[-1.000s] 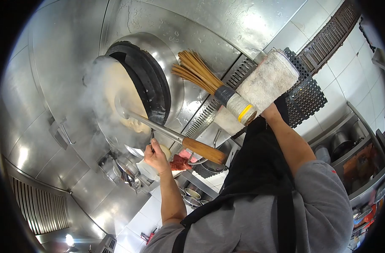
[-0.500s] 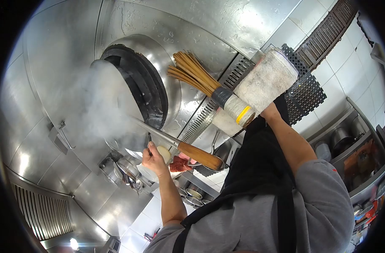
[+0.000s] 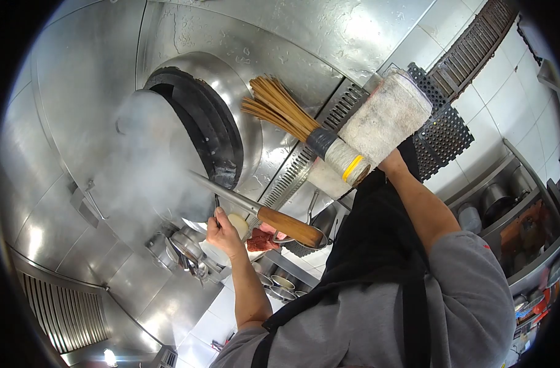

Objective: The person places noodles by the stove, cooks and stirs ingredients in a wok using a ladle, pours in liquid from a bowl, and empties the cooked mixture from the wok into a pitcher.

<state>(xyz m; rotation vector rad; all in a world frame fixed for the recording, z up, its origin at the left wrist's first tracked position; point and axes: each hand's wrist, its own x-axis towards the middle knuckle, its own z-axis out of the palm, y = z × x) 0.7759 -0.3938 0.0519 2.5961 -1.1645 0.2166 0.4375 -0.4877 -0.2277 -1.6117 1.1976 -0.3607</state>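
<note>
My left hand [image 3: 226, 234] is closed, thumb up, around the slim dark ear handle [image 3: 217, 201] of a steaming wok [image 3: 169, 119]. The wok sits tilted against a black burner ring [image 3: 197, 113], its inside mostly hidden by steam. Just above my left hand, a long tool with a metal shaft and wooden handle [image 3: 289, 226] reaches into the wok; its far end is lost in steam. My right hand [image 3: 390, 162] disappears behind a folded, stained towel [image 3: 387, 113], so its fingers are hidden. A bamboo wok brush [image 3: 317, 135] lies beside the towel, bristles toward the burner.
Red raw meat [image 3: 263, 240] lies past the wooden handle. Metal ladles and containers [image 3: 185, 245] stand beyond my left hand. A slotted metal drain [image 3: 292, 172] runs along the stove edge. Black perforated matting [image 3: 442, 144] and shelves with pots [image 3: 498, 199] are at the right.
The steam has shifted and thinned at the wok's upper left, where a dark curved ear handle now shows. Both hands, the brush and the towel stay nearly in place.
</note>
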